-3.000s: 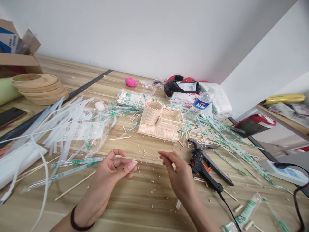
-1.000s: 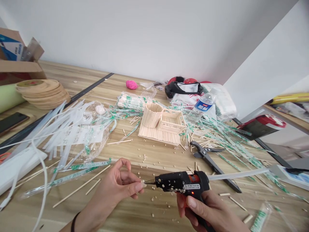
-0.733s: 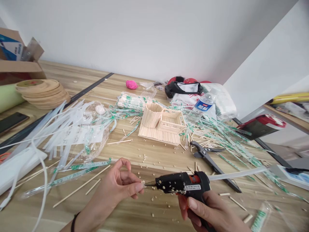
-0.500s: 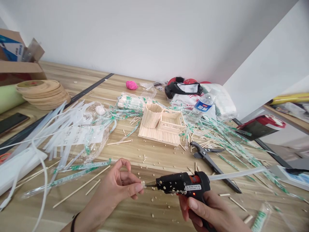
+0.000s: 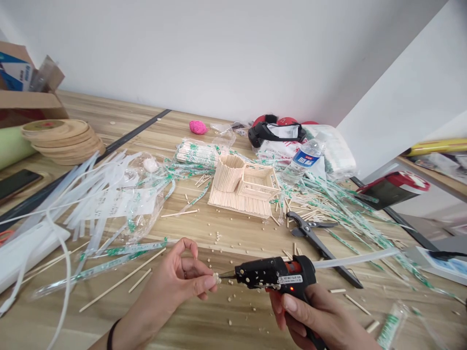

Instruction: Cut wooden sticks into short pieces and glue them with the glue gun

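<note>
Between thumb and fingers, my left hand (image 5: 189, 274) pinches a small cluster of pale wooden bits (image 5: 216, 278). My right hand (image 5: 310, 311) is wrapped round the handle of a black hot glue gun (image 5: 275, 273), whose red light is lit. The gun's thin metal nozzle points left and meets the cluster, or nearly so; exact contact is hard to tell. A long translucent glue stick (image 5: 357, 258) sticks out of its back. Beyond the hands stands a model of wooden sticks (image 5: 241, 201), with a round tower and a railed box on a flat base.
Pruning shears (image 5: 321, 248) lie right of the model, by loose sticks and green-printed wrappers. A water bottle (image 5: 304, 158) leans behind them. Glue sticks (image 5: 98, 194), a white cable (image 5: 65, 272) and a phone (image 5: 18, 184) are at left. Tiny wooden bits dot the tabletop (image 5: 204, 321).
Both hands keep nearly the same pose. The nozzle stays at the cluster in my left fingers, and the view has shifted very slightly.
</note>
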The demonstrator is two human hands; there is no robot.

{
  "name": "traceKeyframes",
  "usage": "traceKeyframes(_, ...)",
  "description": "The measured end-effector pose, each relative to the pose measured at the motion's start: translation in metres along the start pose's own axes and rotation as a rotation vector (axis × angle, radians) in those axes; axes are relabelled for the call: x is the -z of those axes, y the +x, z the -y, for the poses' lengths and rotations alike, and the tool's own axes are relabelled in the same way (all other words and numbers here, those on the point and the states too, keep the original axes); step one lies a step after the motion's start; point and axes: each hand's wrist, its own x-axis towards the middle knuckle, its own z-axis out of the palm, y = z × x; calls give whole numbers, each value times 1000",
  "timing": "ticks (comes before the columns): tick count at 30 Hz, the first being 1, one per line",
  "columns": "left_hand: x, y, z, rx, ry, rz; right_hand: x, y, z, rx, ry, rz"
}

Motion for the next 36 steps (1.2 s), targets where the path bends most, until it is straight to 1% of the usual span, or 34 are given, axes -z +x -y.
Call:
traceKeyframes(9,0,-1,0,2,0,12,-5,-1,6,9,34,-26)
traceKeyframes(15,2,-1,2,0,1,14,-6,-3,8,17,51,-14)
traceKeyframes(19,2,0,-1,-4,14,6,-7,-3,8,23,84,-16)
traceKeyframes(25,0,-1,-3,-6,32,-20,-5,-4,8,11,38,-11)
traceKeyframes(31,1,0,-1,-5,50,-7,-5,-3,7,18,61,-14)
traceKeyframes(36,0,-1,-2,-3,65,1,-3,-2,5,19,23,2)
